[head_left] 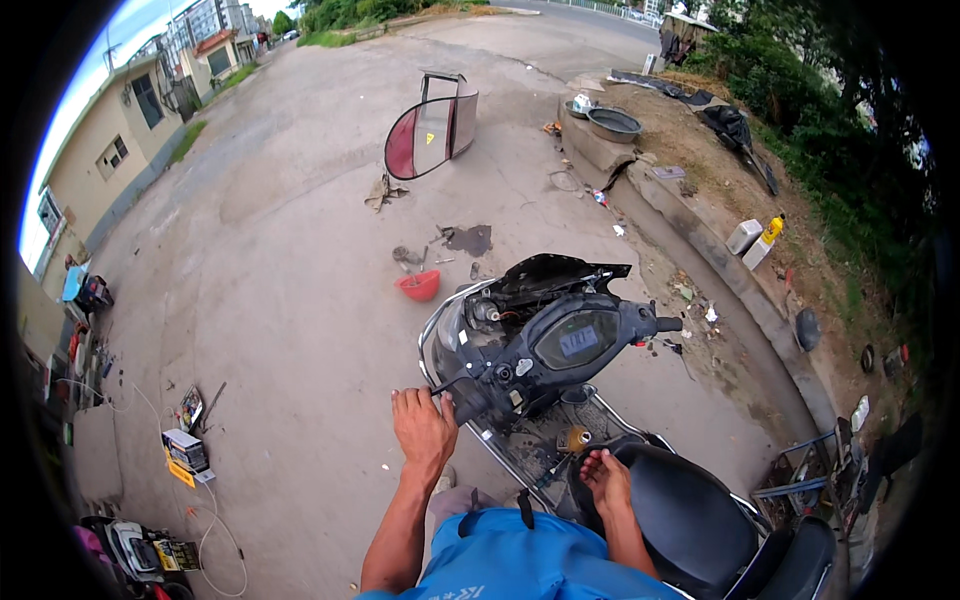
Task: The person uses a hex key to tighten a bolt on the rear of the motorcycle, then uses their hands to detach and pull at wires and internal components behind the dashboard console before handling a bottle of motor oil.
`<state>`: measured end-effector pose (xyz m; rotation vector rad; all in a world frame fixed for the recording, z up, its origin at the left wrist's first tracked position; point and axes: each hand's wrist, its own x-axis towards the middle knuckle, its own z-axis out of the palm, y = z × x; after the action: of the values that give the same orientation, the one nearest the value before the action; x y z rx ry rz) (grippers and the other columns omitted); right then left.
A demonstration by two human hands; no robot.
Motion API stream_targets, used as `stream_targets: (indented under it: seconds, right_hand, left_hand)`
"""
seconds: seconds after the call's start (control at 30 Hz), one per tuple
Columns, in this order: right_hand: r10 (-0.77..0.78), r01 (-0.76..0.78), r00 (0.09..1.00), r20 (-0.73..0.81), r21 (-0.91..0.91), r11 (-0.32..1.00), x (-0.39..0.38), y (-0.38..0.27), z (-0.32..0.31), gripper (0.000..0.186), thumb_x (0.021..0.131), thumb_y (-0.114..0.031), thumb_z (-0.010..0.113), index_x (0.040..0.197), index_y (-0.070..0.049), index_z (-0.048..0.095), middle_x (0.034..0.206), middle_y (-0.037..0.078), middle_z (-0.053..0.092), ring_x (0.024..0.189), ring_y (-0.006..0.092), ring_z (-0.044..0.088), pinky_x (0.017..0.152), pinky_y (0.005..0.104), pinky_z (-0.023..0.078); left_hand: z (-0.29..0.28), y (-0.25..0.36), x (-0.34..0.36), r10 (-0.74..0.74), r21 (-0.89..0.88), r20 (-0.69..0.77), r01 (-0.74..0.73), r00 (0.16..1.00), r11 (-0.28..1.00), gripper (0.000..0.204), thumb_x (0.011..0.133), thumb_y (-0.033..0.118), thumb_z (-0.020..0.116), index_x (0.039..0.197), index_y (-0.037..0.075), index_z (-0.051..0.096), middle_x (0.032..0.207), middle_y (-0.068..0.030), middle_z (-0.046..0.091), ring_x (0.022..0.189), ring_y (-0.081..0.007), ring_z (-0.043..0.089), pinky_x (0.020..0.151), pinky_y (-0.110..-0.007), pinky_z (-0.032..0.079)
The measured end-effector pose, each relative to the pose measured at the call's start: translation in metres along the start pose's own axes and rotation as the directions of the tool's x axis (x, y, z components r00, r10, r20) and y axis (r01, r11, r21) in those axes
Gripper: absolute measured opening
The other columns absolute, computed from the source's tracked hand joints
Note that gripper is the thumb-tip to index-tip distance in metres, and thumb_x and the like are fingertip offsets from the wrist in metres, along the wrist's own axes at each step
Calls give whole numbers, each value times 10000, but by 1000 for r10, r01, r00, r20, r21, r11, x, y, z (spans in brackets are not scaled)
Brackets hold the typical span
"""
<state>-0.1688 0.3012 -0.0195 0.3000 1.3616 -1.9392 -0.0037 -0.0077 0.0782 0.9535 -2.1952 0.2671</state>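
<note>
On the pavement [290, 300], the scooter [545, 350] is touched at its left grip [467, 402] by the left hand [422, 428], whose clasp cannot be told, while the right hand [609, 484], fingers loosely parted, is held by the seat [685, 500].

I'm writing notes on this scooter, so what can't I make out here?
Head view: bare left hand, palm side hidden by its own back; its hold on the black handlebar grip is unclear.
Head view: grey rectangular dashboard display, its readout too small and blurred.
Head view: front wheel, hidden beneath the black plastic front bodywork.
Head view: black scooter, rear end cut off by the lower rim.
</note>
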Motion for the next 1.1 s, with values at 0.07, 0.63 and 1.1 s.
stream_targets:
  seconds: [0.07, 0.63, 1.1]
  right_hand:
    - [16, -16, 1000, -8, -5, 1000, -2, 1, 0, 287, 1047, -334, 636, 1066, -51, 682, 943, 85, 695, 871, 232, 684, 798, 391, 564]
    - [-25, 33, 997, -75, 96, 995, -7, -4, -17, 215, 1040, -275, 662, 1033, -62, 693, 894, 73, 697, 816, 218, 685, 755, 365, 575]
    - [-42, 53, 995, -96, 107, 993, -15, -4, -18, 192, 1043, -295, 645, 1016, -106, 670, 907, 49, 677, 846, 220, 661, 786, 392, 554]
  left_hand:
    - [1, -6, -10, -158, -231, 274, 224, 949, 947, 194, 974, 210, 667, 915, 26, 689, 887, -160, 662, 864, -365, 624, 769, -491, 499]
    - [-9, 3, 2, -181, -71, 317, 214, 931, 974, 457, 984, 293, 663, 1283, -52, 632, 1272, -236, 649, 1319, -429, 553, 1214, -549, 334]
    - [-1, 4, -2, -150, -105, 257, 182, 955, 978, 284, 982, 248, 654, 1130, 13, 715, 1086, -198, 692, 1187, -374, 620, 1201, -534, 349]
